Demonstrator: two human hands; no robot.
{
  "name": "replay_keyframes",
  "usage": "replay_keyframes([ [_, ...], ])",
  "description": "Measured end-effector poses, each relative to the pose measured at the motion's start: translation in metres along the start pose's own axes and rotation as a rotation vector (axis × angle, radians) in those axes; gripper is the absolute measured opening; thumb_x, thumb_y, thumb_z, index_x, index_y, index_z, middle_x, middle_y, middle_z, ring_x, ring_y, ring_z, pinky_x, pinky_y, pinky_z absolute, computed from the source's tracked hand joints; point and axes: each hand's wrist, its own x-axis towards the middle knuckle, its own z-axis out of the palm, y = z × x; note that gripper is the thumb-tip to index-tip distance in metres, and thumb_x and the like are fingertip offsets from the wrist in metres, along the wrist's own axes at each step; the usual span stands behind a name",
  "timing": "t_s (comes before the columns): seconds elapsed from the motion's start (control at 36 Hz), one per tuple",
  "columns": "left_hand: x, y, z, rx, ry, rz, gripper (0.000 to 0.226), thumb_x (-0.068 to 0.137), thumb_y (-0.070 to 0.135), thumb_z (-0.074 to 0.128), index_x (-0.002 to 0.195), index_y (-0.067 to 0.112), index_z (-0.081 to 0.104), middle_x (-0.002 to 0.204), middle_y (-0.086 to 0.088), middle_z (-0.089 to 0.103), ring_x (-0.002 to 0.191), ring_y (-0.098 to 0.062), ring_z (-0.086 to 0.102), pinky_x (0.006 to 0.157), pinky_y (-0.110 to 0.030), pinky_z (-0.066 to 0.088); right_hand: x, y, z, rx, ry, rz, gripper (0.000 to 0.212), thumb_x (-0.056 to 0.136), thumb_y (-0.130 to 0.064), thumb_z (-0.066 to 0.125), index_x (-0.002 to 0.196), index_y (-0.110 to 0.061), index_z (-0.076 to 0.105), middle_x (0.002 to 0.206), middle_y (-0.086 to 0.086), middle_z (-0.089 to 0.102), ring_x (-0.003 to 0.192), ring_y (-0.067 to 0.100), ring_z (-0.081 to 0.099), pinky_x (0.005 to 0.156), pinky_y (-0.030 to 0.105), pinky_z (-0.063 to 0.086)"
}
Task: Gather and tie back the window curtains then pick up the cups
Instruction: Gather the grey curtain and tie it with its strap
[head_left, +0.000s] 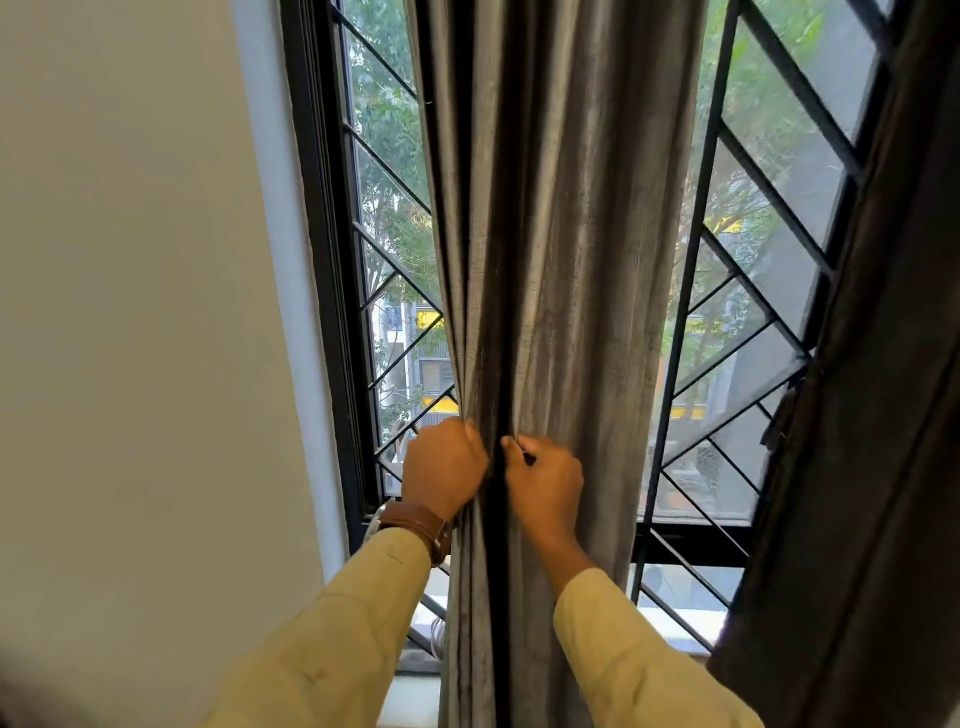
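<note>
Yellow sleeves (337, 649) reach in from 6 o'clock; the left hand (444, 467), a brown watch strap (421, 527) at its wrist, clenches bunched folds of the grey curtain (571, 234); the right hand (543, 480), just beside it, pinches a neighbouring fold; the curtain hangs at centre, its long axis running 6 to 12 o'clock; beyond, a black window frame (324, 260); a darker curtain (883, 415) at 3 o'clock.

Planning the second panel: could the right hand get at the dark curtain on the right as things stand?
Probably yes. Nothing hangs between the right hand and the dark curtain, only bare window. It first must release its grip on the gray curtain.
</note>
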Motion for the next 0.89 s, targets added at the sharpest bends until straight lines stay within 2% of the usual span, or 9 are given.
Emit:
replay_keyframes([
  [0.06, 0.001, 0.002, -0.001, -0.017, -0.012, -0.005, 0.038, 0.100, 0.026, 0.037, 0.089, -0.001, 0.062, 0.093, -0.023, 0.068, 0.091, -0.041, 0.062, 0.076, -0.040, 0.046, -0.001, 0.000, 0.005, 0.003, -0.009, -0.031, 0.029, 0.092, -0.022, 0.064, 0.066, -0.009, 0.066, 0.061, 0.000, 0.060, 0.056, 0.015, 0.055, 0.049, 0.026, 0.038],
  [0.14, 0.002, 0.004, -0.002, -0.044, -0.040, 0.004, 0.036, 0.098, 0.024, 0.040, 0.081, 0.000, 0.060, 0.090, -0.022, 0.067, 0.088, -0.039, 0.061, 0.070, -0.037, 0.043, -0.003, -0.004, 0.008, 0.037, -0.062, -0.051, 0.029, 0.093, -0.018, 0.064, 0.064, -0.016, 0.065, 0.060, -0.007, 0.054, 0.054, 0.001, 0.049, 0.049, 0.014, 0.031],
  [0.22, 0.002, 0.003, -0.001, -0.078, -0.055, 0.000, 0.035, 0.098, 0.023, 0.042, 0.079, 0.000, 0.060, 0.087, -0.021, 0.066, 0.083, -0.036, 0.062, 0.064, -0.032, 0.037, -0.005, -0.008, 0.011, 0.076, -0.072, -0.057, 0.039, 0.094, -0.028, 0.064, 0.057, -0.026, 0.056, 0.053, -0.010, 0.049, 0.049, 0.001, 0.046, 0.049, 0.022, 0.029],
  [0.31, 0.003, 0.004, 0.000, -0.071, -0.048, -0.007, 0.035, 0.097, 0.023, 0.042, 0.082, -0.002, 0.061, 0.088, -0.022, 0.067, 0.085, -0.037, 0.061, 0.064, -0.030, 0.033, -0.007, -0.013, 0.010, 0.124, -0.071, -0.062, 0.048, 0.095, -0.040, 0.062, 0.050, -0.030, 0.050, 0.049, -0.008, 0.049, 0.048, 0.001, 0.048, 0.045, 0.015, 0.027],
  [0.42, 0.003, 0.002, 0.002, -0.069, -0.048, 0.000, 0.035, 0.097, 0.024, 0.041, 0.080, 0.000, 0.060, 0.085, -0.021, 0.066, 0.081, -0.037, 0.061, 0.063, -0.031, 0.035, -0.010, -0.018, 0.006, 0.149, -0.086, -0.069, 0.047, 0.095, -0.041, 0.061, 0.051, -0.032, 0.049, 0.051, -0.008, 0.050, 0.052, -0.001, 0.051, 0.046, 0.013, 0.030],
  [0.53, 0.003, 0.001, 0.003, -0.084, -0.050, 0.000, 0.033, 0.098, 0.025, 0.041, 0.076, 0.004, 0.054, 0.081, -0.020, 0.065, 0.077, -0.037, 0.061, 0.061, -0.031, 0.036, -0.011, -0.015, 0.009, 0.155, -0.090, -0.054, 0.046, 0.094, -0.052, 0.057, 0.056, -0.027, 0.057, 0.061, -0.003, 0.057, 0.055, 0.008, 0.052, 0.050, 0.027, 0.038],
  [0.64, 0.002, 0.004, 0.001, -0.083, -0.047, 0.002, 0.033, 0.098, 0.024, 0.040, 0.077, 0.004, 0.056, 0.083, -0.020, 0.066, 0.078, -0.035, 0.061, 0.063, -0.031, 0.037, -0.013, -0.013, 0.009, 0.186, -0.099, -0.072, 0.047, 0.095, -0.052, 0.056, 0.066, -0.017, 0.069, 0.069, 0.002, 0.062, 0.064, 0.013, 0.058, 0.056, 0.031, 0.046],
  [0.78, 0.001, 0.004, 0.001, -0.063, -0.043, 0.023, 0.036, 0.099, 0.023, 0.039, 0.081, 0.000, 0.060, 0.085, -0.021, 0.066, 0.079, -0.036, 0.062, 0.063, -0.031, 0.036, -0.016, -0.013, 0.009, 0.238, -0.135, -0.051, 0.037, 0.097, -0.040, 0.059, 0.077, -0.014, 0.075, 0.081, 0.003, 0.064, 0.073, 0.010, 0.060, 0.062, 0.024, 0.049],
  [0.89, 0.000, 0.005, 0.001, -0.080, -0.047, 0.036, 0.036, 0.100, 0.023, 0.038, 0.081, 0.001, 0.060, 0.084, -0.020, 0.066, 0.078, -0.034, 0.062, 0.064, -0.033, 0.041, -0.018, -0.016, 0.008, 0.300, -0.166, -0.030, 0.035, 0.099, -0.037, 0.057, 0.080, -0.013, 0.076, 0.084, 0.003, 0.064, 0.074, 0.005, 0.060, 0.062, 0.010, 0.042],
])
